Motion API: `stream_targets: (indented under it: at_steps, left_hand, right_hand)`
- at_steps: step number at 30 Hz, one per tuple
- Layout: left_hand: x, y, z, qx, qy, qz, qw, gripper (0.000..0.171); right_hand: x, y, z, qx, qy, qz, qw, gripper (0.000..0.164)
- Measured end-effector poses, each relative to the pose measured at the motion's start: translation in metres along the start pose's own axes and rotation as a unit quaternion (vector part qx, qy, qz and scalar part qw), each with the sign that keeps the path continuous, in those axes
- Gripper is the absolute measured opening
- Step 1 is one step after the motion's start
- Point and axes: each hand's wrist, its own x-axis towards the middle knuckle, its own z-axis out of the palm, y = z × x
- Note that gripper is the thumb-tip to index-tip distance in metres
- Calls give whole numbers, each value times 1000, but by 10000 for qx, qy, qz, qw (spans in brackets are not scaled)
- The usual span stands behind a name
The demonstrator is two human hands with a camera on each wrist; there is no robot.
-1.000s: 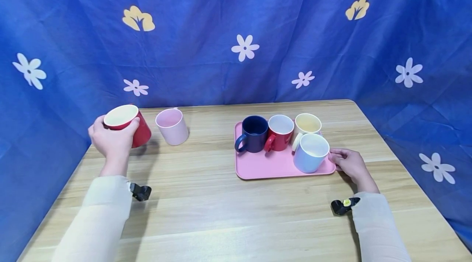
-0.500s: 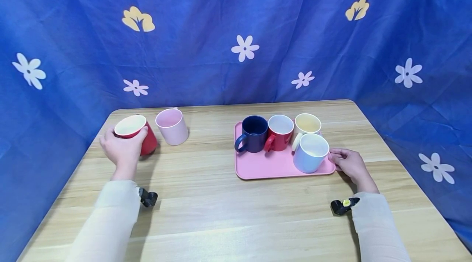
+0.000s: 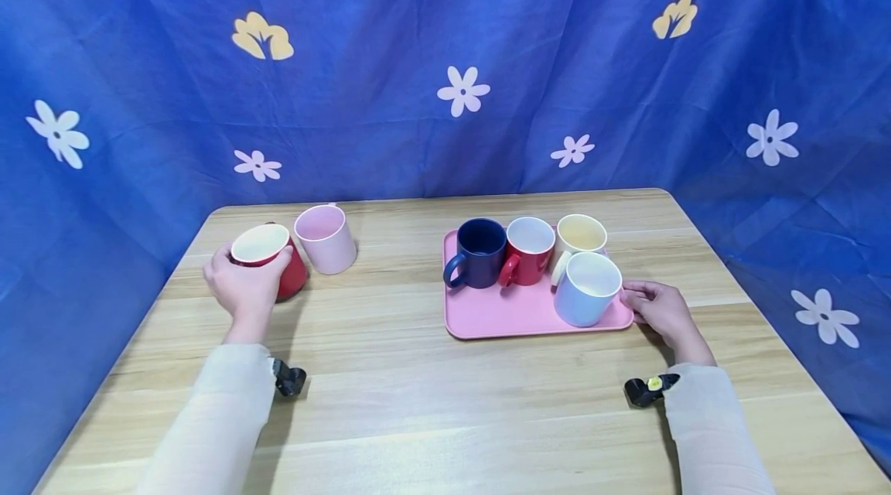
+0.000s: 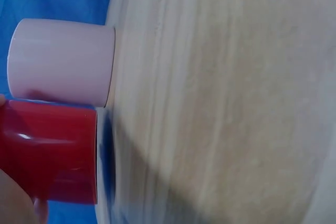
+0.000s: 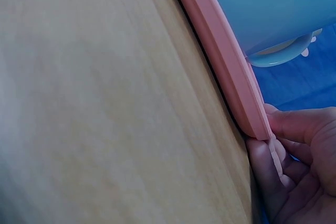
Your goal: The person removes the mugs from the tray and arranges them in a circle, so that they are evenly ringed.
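My left hand (image 3: 245, 286) grips a red mug (image 3: 295, 278) with a cream inside, fingers and thumb around its rim and side. That mug leans slightly, its base close over the tabletop. Right beside it stands a pink mug (image 4: 60, 61), upright at the table's back left. Over on the right, my right hand (image 3: 661, 313) pinches the near right corner of a pink tray (image 3: 501, 317), thumb on top and fingers below in the right wrist view. A light blue mug (image 3: 585, 302) stands on the tray next to that hand.
Also on the tray are a navy mug (image 3: 480, 263), a second red mug (image 3: 532, 271) with a white inside, and a cream mug (image 3: 581, 233). A blue flowered curtain (image 3: 383, 93) hangs behind the wooden table (image 3: 418, 402).
My left hand has carried the red mug right and down, from above the table's left side to close beside the pink mug. The right hand and the tray have stayed put.
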Motion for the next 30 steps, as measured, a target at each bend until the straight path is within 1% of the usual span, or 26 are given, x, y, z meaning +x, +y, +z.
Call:
stream_targets:
  at_steps: [5,14,19,30]
  left_hand:
    - [-2,-1,3,-59,108,-12,9999,88]
    - [-5,-3,9,-195,269,-288,9990,90]
    - [-7,-2,12,-262,319,-346,9985,91]
    - [-12,-3,17,-397,453,-271,9978,90]
  right_hand:
    - [0,0,0,9,1,-31,10000,42]
    - [1,2,0,93,-6,-40,9999,42]
    - [1,2,-1,57,21,-34,10000,43]
    - [1,3,0,79,9,-26,10000,43]
